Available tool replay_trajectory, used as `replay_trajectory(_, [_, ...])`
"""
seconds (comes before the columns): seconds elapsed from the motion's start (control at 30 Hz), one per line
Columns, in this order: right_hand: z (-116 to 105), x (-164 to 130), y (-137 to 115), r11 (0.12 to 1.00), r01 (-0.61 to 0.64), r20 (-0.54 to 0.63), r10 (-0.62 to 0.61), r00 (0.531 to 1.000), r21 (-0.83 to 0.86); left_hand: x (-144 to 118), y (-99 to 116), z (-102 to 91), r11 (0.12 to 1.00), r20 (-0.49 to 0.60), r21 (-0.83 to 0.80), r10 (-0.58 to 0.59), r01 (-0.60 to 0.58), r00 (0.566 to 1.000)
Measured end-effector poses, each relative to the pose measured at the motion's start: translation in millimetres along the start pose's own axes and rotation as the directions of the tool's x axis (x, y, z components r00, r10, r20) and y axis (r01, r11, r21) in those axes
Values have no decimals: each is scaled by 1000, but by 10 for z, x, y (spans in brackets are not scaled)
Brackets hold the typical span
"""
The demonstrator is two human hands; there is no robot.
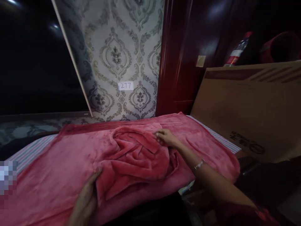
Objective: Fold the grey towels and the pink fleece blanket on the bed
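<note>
Head view. We log pink plush fleece blanket (131, 157) spread flat across surface, bunched and folded at centre.

Left hand (86, 197) at 7 o'clock: palm down, fingers loosely extended, thumb tip against near fold of bunch; open, pressing, not gripping.

Right hand (166, 138) at 1 o'clock of bunch: forearm reaching in from 4 o'clock, fingers curled onto fold edge; we cannot tell if pinched. Metal bracelet (199, 164) on wrist.

Brown cardboard box (246, 110) at 3 o'clock, just beside blanket. White paper label "277" (125, 85) on patterned wallpaper (117, 56) at 12 o'clock.
</note>
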State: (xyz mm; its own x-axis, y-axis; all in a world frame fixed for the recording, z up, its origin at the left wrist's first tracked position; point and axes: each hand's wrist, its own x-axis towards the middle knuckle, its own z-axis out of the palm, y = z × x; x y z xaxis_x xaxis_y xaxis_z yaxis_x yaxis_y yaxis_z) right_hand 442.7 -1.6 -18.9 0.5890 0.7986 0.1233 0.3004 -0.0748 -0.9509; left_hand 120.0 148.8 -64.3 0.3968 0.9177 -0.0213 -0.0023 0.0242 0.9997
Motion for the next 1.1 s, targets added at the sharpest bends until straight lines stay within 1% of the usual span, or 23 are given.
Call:
replay_trajectory(0.07, [53, -115, 335, 978, 47, -126, -74, 989, -203, -114, -87, -66, 999, 19, 11, -44, 44, 999])
replay_trajectory(0.1, [78, -158, 449, 955, 65, -185, -123, 975, -290, -169, -111, -98, 998, 26, 23, -61, 61, 998])
replay_trajectory(0.17, [119, -210, 581, 902, 71, -276, -204, 939, -425, -270, -128, -153, 995, 40, 64, -84, 81, 996])
replay_trajectory(0.2, [133, -220, 608, 876, 56, -286, -216, 933, -478, -314, -128, -174, 993, 46, 88, -84, 80, 995])
replay_trajectory(0.27, [149, -217, 604, 804, 27, -244, -213, 946, -595, -388, -122, -201, 992, 48, 103, -80, 75, 996])
replay_trajectory(0.33, [158, -200, 526, 732, 30, -191, -217, 957, -681, -446, -127, -211, 993, 53, 35, -115, 113, 992])
replay_trajectory(0.37, [171, -195, 457, 716, 42, -186, -237, 953, -697, -470, -134, -210, 987, 63, -28, -155, 157, 986])
replay_trajectory(0.4, [195, -200, 365, 715, 65, -198, -278, 940, -696, -491, -144, -205, 973, 78, -95, -201, 208, 976])
replay_trajectory(0.43, [239, -219, 253, 723, 106, -218, -340, 915, -683, -510, -153, -198, 954, 94, -156, -243, 256, 965])
replay_trajectory(0.5, [402, -318, -17, 719, 251, -232, -500, 834, -648, -544, -165, -174, 915, 108, -259, -290, 309, 951])
replay_trajectory(0.53, [524, -401, -156, 693, 351, -209, -587, 782, -630, -559, -167, -160, 899, 113, -302, -298, 318, 948])
replay_trajectory(0.57, [669, -506, -284, 645, 455, -155, -663, 732, -614, -573, -167, -145, 883, 125, -339, -299, 324, 946])
replay_trajectory(0.6, [830, -628, -389, 588, 552, -71, -719, 691, -591, -587, -165, -131, 867, 144, -374, -296, 329, 944])
replay_trajectory(0.63, [996, -760, -464, 533, 641, 41, -751, 659, -552, -600, -164, -117, 850, 169, -408, -288, 333, 943])
replay_trajectory(0.7, [1302, -1022, -505, 458, 768, 298, -733, 611, -448, -627, -167, -94, 821, 213, -463, -262, 333, 941])
replay_trajectory(0.73, [1426, -1135, -475, 452, 796, 383, -707, 595, -402, -641, -173, -84, 813, 222, -482, -248, 327, 943])
replay_trajectory(0.77, [1524, -1227, -421, 464, 804, 433, -679, 592, -371, -652, -181, -75, 808, 222, -494, -239, 320, 945])
replay_trajectory(0.8, [1596, -1295, -352, 487, 798, 446, -662, 602, -355, -662, -189, -66, 808, 213, -500, -234, 312, 949])
replay_trajectory(0.87, [1668, -1367, -215, 538, 771, 421, -647, 636, -340, -673, -205, -53, 810, 204, -495, -245, 315, 948])
replay_trajectory(0.9, [1677, -1378, -163, 555, 762, 409, -643, 647, -333, -674, -211, -48, 807, 206, -493, -256, 326, 945])
replay_trajectory(0.97, [1663, -1378, -112, 567, 757, 418, -633, 652, -324, -671, -217, -42, 792, 212, -501, -278, 349, 937])
replay_trajectory(1.03, [1631, -1367, -129, 560, 766, 436, -632, 641, -315, -668, -214, -45, 777, 201, -519, -294, 356, 934])
replay_trajectory(1.1, [1597, -1345, -189, 550, 776, 390, -671, 631, -309, -674, -207, -54, 779, 175, -524, -297, 344, 939])
